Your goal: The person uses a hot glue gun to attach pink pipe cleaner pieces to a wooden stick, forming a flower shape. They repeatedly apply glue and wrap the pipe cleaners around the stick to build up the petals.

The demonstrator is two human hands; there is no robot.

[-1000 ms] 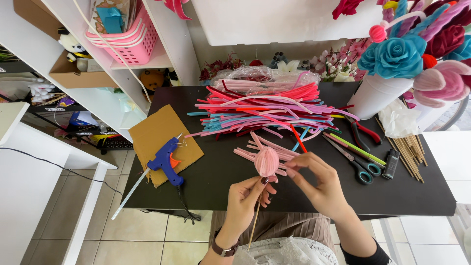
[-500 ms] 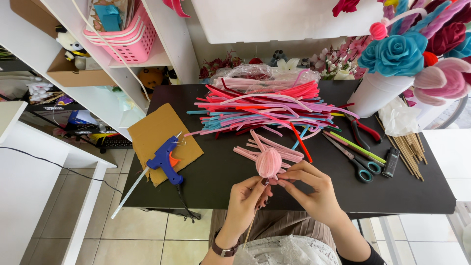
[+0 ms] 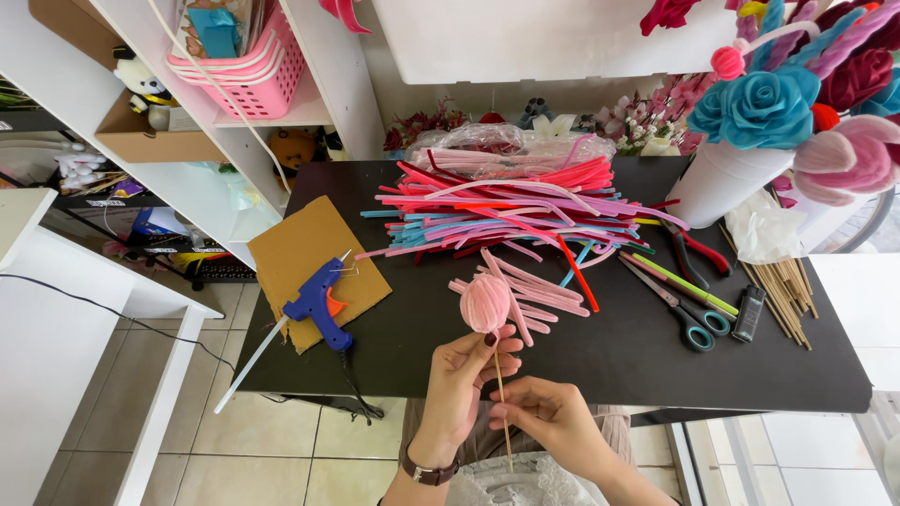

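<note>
A pink fuzzy bud [image 3: 486, 302] sits on the top of a thin wooden stick [image 3: 503, 408], held upright above the near edge of the black table [image 3: 600, 361]. My left hand [image 3: 466, 375] pinches the stick just under the bud. My right hand [image 3: 551, 424] grips the stick lower down, near my lap. A few loose pink pipe cleaners [image 3: 532, 290] lie on the table right behind the bud. A large heap of pink, red and blue pipe cleaners [image 3: 506, 208] lies farther back.
A blue glue gun [image 3: 319, 302] rests on a cardboard sheet [image 3: 298, 253] at the left. Scissors [image 3: 677, 309], red pliers [image 3: 698, 253], a lighter [image 3: 749, 313] and wooden skewers [image 3: 786, 286] lie at the right. A white vase [image 3: 720, 180] with fuzzy flowers stands back right. White shelves stand at the left.
My right hand has slid down from beside the bud to the lower stick. The bud has come nearer to me and stands upright, with my left hand close under it.
</note>
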